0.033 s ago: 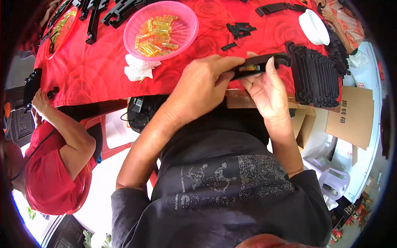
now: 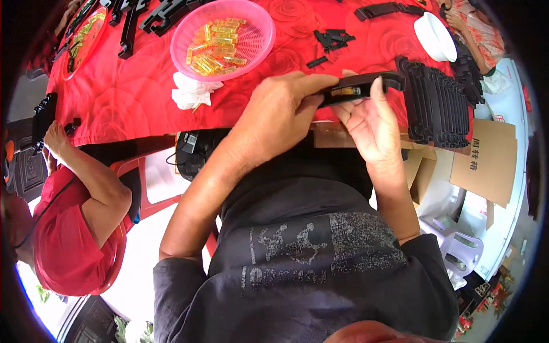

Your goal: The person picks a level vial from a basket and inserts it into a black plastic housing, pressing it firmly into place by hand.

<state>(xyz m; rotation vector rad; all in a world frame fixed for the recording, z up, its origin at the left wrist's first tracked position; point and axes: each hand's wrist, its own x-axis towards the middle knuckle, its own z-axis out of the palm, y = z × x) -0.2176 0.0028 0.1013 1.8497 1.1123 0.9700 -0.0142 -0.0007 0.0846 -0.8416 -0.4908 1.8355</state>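
Red tablecloth [image 2: 128, 106], basket [image 2: 260, 40] of yellow pieces [image 2: 225, 40]

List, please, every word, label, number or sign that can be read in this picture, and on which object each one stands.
I give places only, without copying wording.
Flat brown cardboard flap, at right: one column of dark printed characters.
Black short-sleeved shirt: pale speckled print, too broken to read surely.
Long black plastic part, between left hand and right hand: no text visible.
Any other marks: too small or blurred.
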